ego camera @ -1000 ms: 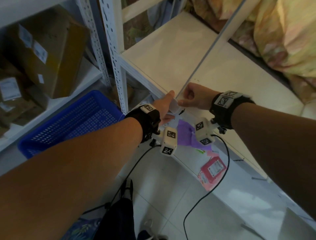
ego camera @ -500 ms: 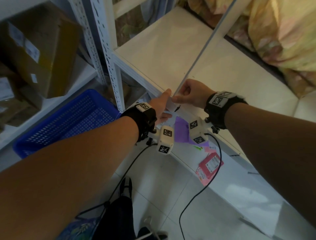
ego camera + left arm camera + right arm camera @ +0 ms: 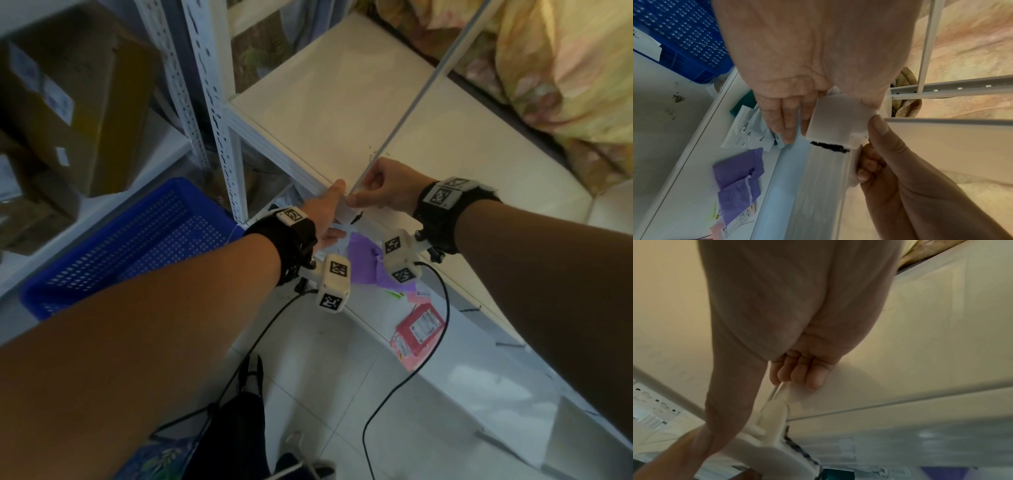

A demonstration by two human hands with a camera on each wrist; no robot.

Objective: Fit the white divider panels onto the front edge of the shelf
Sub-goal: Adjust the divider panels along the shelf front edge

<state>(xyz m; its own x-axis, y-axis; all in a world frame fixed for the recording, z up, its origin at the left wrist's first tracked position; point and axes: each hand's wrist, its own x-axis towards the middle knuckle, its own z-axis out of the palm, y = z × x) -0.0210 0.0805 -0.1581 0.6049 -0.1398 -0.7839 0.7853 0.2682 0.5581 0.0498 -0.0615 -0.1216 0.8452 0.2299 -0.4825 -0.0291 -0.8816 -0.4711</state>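
White plastic clip (image 3: 836, 119), small and squarish, seated over the front edge of the shelf (image 3: 329, 113); a black mark sits on the rail just below it. Left hand (image 3: 325, 219): thumb on top of the clip, straight fingers (image 3: 783, 123) reaching behind and below the shelf's front rail, so the clip is pinched between thumb and fingers.

White divider panel (image 3: 421, 92), thin, standing on edge, running from the shelf's front edge back across the board. Its near end meets the clip. Right hand (image 3: 380, 188): fingers (image 3: 797, 371) curled into the palm, thumb and forefinger pinching the panel's near end just beside the clip; the thumb tip touches the clip's corner in the left wrist view.

Shelf: pale board on a white perforated metal frame, with crumpled yellowish bedding (image 3: 561, 61) at its far side.

Lower shelf, below the hands: purple pouch (image 3: 370, 263), pink-red packet (image 3: 419, 325), white printed packets (image 3: 748, 133).

Left of frame: blue perforated basket (image 3: 137, 240), brown cardboard boxes (image 3: 68, 99) on the adjoining rack.
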